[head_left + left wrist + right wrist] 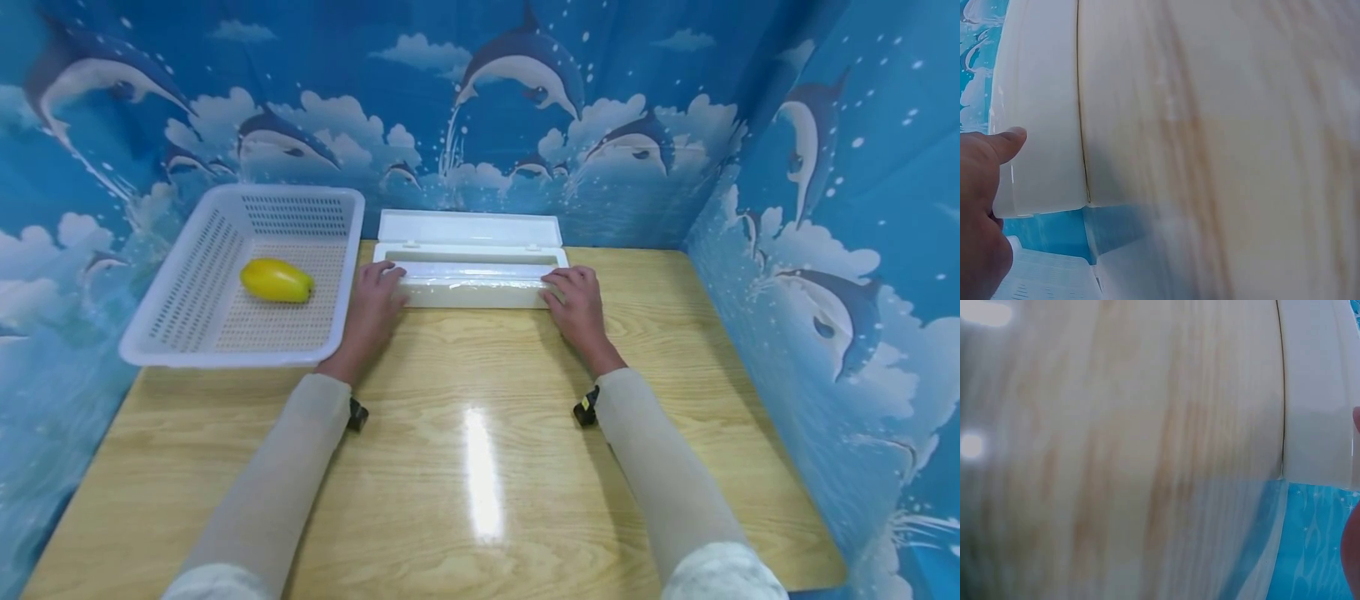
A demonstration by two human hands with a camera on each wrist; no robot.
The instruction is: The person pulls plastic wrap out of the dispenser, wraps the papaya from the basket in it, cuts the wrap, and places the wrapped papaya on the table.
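A long white cling film box (476,297) lies at the back of the table with its hinged lid (468,227) tipped back. Shiny clear film (472,282) stretches along its front between both hands. At the left end, my left hand (372,302) grips the box, fingers over the top edge and thumb low on the front. My right hand (579,307) holds the opposite end in a mirrored way. In the left wrist view the thumb (1013,136) lies against the white front face. Only a sliver of the right hand (1352,550) shows in its wrist view.
A white slotted basket (225,358) stands at the left with a yellow, oblong fruit (276,280) in it. The wood-grain table (480,375) reflects light. Blue dolphin-print curtains (420,100) close off the back and sides.
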